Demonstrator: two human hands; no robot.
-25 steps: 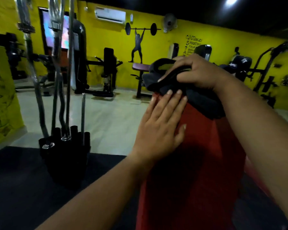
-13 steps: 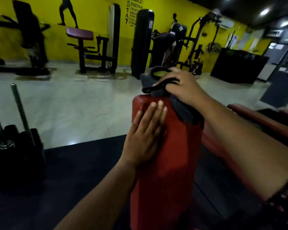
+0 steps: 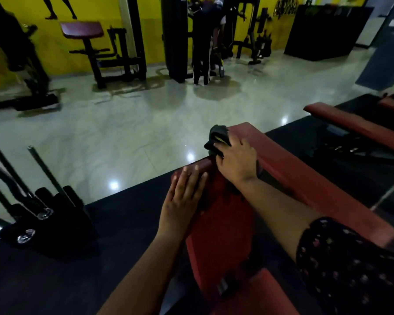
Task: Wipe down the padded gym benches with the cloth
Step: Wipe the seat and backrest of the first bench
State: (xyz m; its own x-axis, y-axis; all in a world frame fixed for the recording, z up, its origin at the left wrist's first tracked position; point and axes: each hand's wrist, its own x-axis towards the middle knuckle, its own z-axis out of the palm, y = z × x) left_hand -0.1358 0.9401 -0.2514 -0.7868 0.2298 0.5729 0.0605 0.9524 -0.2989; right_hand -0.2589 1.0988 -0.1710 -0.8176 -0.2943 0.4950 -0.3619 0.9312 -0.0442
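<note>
While the left hand point(image 3: 182, 201) lay flat, fingers straight, on the red bench point(image 3: 216, 235), the right hand point(image 3: 236, 159) gripped the cloth point(image 3: 217, 135).

R hand point(image 3: 237, 162) grips dark cloth point(image 3: 216, 137) at top edge of red bench pad point(image 3: 218, 235); L hand point(image 3: 182, 201) lies flat, fingers straight, on pad's left side near top edge.

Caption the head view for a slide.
Right hand holds dark cloth atop red bench pad; left hand rests flat on it.
</note>
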